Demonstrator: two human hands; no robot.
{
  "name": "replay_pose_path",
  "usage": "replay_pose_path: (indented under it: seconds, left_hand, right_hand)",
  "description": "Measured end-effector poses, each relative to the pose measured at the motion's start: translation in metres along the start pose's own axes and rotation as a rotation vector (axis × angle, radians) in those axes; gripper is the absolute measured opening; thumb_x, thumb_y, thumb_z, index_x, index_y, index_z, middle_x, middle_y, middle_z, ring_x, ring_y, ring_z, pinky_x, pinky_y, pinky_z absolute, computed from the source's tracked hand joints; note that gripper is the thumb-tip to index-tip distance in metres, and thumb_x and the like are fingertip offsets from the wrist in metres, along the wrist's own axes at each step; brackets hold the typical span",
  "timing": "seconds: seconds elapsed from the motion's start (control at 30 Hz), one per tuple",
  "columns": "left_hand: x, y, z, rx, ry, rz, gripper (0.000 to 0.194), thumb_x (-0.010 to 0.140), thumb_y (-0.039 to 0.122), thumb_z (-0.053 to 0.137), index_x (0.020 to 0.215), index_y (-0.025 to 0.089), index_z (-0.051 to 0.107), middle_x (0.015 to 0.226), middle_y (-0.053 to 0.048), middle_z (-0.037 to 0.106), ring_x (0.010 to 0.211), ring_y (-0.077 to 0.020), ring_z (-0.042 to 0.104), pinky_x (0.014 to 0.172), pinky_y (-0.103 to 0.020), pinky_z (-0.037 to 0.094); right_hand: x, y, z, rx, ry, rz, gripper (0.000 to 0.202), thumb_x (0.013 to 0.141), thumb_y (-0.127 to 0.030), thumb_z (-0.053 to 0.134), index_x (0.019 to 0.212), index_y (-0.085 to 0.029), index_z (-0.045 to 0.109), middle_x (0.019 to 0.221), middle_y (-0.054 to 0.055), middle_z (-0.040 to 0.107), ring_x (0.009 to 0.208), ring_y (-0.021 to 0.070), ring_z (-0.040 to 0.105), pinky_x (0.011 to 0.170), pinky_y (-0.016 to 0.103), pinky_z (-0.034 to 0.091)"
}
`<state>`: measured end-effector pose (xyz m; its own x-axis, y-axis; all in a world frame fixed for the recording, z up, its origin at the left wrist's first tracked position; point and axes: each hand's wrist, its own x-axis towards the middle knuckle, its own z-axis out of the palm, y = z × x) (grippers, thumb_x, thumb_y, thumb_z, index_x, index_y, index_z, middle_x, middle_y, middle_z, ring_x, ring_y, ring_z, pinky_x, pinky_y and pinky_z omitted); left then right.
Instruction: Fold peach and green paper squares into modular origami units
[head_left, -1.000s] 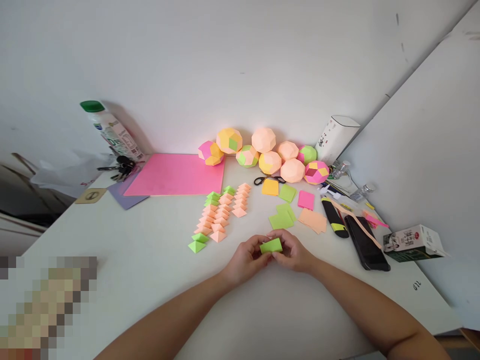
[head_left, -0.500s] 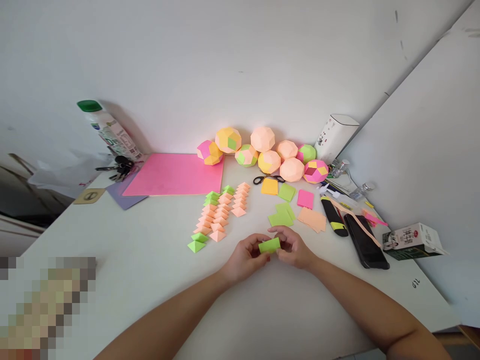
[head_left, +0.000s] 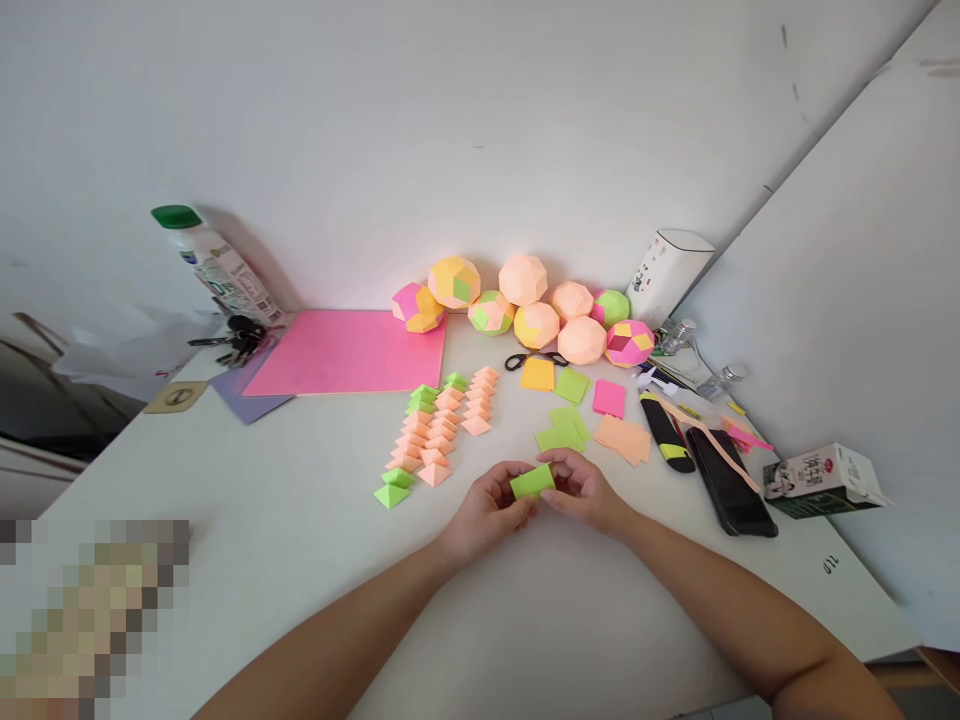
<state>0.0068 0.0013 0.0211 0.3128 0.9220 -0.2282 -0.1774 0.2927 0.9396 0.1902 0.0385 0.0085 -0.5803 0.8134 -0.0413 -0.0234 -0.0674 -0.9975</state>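
Note:
A folded green paper (head_left: 532, 483) is held between both hands above the front of the table. My left hand (head_left: 491, 510) grips its left end, fingers curled behind it. At its right end, my right hand (head_left: 586, 492) pinches it with the thumb in front. Behind my hands lie green sheets (head_left: 562, 430) and peach sheets (head_left: 624, 438). Rows of small folded peach pieces (head_left: 441, 445) and green pieces (head_left: 392, 495) stand to the left of them. Further back are a yellow pad (head_left: 538, 375), a green pad (head_left: 572, 386) and a pink pad (head_left: 609, 398).
Several paper balls (head_left: 523, 280) sit along the wall, with scissors (head_left: 516, 362) before them. A pink board (head_left: 345, 352), keys (head_left: 244, 340) and a bottle (head_left: 225, 275) are at the left. A cutter (head_left: 667, 435), phone (head_left: 731, 485) and carton (head_left: 821, 480) lie at the right.
The green paper has shifted slightly left and up and tilted, showing more of its face. My right thumb has moved onto its lower right edge.

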Motion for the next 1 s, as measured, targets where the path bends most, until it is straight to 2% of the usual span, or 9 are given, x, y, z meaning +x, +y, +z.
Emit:
replay_pose_path:
  seconds: [0.2,0.5,0.83,1.0]
  left_hand:
    - [-0.0005,0.0003,-0.0004,0.033,-0.024,-0.01,0.031,0.074,0.028,0.06,0.101,0.015,0.052,0.062,0.002,0.057,0.05,-0.0083,0.048,0.05,-0.022,0.039]
    - [-0.0012,-0.0008,-0.0017,-0.033,-0.055,0.035,0.03,0.074,0.022,0.06,0.103,0.015,0.051,0.067,0.002,0.054,0.055,-0.0071,0.045,0.05,-0.019,0.033]
    - [-0.0028,-0.0014,0.0014,0.053,-0.053,0.039,0.031,0.077,0.027,0.058,0.105,0.015,0.052,0.066,0.003,0.051,0.056,-0.0086,0.045,0.052,-0.022,0.035]
    - [-0.0021,-0.0029,-0.0001,0.038,-0.068,0.05,0.03,0.074,0.022,0.058,0.103,0.016,0.052,0.07,0.001,0.054,0.058,-0.0089,0.047,0.052,-0.021,0.034]
  right_hand:
    - [0.0015,0.0015,-0.0007,0.024,0.064,0.017,0.034,0.075,-0.028,0.067,0.105,-0.02,0.052,0.076,0.0,0.057,0.063,0.0102,0.052,0.057,0.023,0.041]
    - [0.0014,0.0039,-0.0007,0.059,0.053,-0.003,0.035,0.076,-0.028,0.067,0.106,-0.02,0.051,0.075,-0.001,0.056,0.062,0.0095,0.05,0.055,0.022,0.039]
    - [0.0008,0.0005,0.0025,0.035,0.027,0.022,0.039,0.073,-0.028,0.068,0.107,-0.02,0.051,0.073,-0.001,0.055,0.065,0.0111,0.053,0.061,0.025,0.042]
    - [0.0005,0.0025,0.001,0.048,0.042,0.003,0.034,0.074,-0.027,0.067,0.103,-0.02,0.052,0.074,-0.001,0.054,0.061,0.0097,0.049,0.055,0.022,0.039]
